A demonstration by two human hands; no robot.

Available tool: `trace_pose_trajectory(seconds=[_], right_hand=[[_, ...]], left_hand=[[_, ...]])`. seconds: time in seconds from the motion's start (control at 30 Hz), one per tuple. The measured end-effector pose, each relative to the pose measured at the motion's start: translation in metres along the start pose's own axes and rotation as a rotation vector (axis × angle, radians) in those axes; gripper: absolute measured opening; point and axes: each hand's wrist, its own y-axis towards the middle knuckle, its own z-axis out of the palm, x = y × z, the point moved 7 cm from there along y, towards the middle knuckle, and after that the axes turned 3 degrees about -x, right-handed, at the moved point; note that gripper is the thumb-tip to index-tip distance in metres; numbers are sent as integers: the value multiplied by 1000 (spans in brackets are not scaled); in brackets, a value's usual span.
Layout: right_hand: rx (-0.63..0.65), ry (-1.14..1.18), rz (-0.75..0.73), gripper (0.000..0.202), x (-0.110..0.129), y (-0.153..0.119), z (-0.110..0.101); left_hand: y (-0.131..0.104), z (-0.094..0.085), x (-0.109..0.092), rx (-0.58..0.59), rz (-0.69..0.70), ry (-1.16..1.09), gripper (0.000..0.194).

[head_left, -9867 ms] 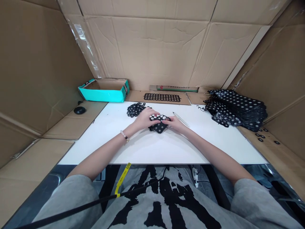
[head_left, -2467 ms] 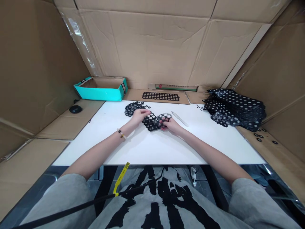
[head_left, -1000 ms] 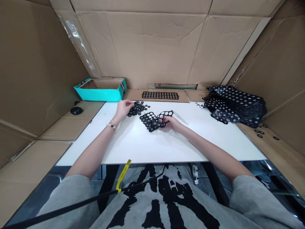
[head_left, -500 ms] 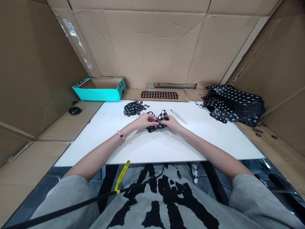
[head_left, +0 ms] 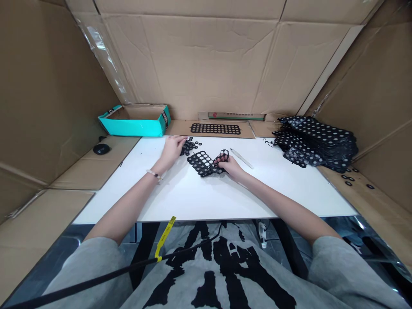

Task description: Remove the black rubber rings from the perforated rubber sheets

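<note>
My right hand pinches one end of a black perforated sheet, which is bent and folded near the fingers. The sheet's other end, with rows of round holes, spreads leftward over the white tabletop. My left hand is over a pile of small black rings, its fingers stretched out and covering the pile's left part. No ring can be made out in the left hand. A white pen lies just beyond my right hand.
A stack of dotted black sheets is at the right, with loose rings beside it. A flat perforated sheet lies at the back. An open turquoise box and a black round object are on the left. Cardboard walls enclose the table.
My left hand has let go of the perforated sheet and moved left to the ring pile. My right hand still holds the sheet, whose left part now lies spread out.
</note>
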Motion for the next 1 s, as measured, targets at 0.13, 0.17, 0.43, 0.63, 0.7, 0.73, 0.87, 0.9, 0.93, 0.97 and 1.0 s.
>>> trace_pose_trajectory(seconds=[0.13,0.17,0.43,0.63,0.7,0.73,0.87,0.9,0.93,0.97,1.0], right_hand=[[23,2,4,20,3,-2,2],[23,5,10,20,3,-3,2],[47,17,19,21,3,-4,4],[60,107,-10,30,7,-6,7],[66,128,-38,32,12,-8,9],[73,129,-55,32,15,-10,10],[82,107,-95,29,19,-13,12],[79,85,-94,28,17,-13,12],[76,58,-88,26,15,-12,12],[69,33,-80,25,12,-10,12],[54,15,-71,24,9,-9,10]], left_hand=[[-2,-9,20,-22,7,188,40],[-5,-7,21,-12,5,210,40],[-13,16,-30,204,139,10,40],[-42,58,-64,621,-5,-345,41],[-47,65,-62,667,-101,-456,40],[-48,67,-59,689,-154,-513,39],[-52,75,-47,750,-341,-691,39],[-51,77,-44,747,-380,-718,40],[-50,78,-40,729,-413,-736,41],[-47,77,-35,698,-437,-742,41],[-42,75,-29,643,-450,-733,41]])
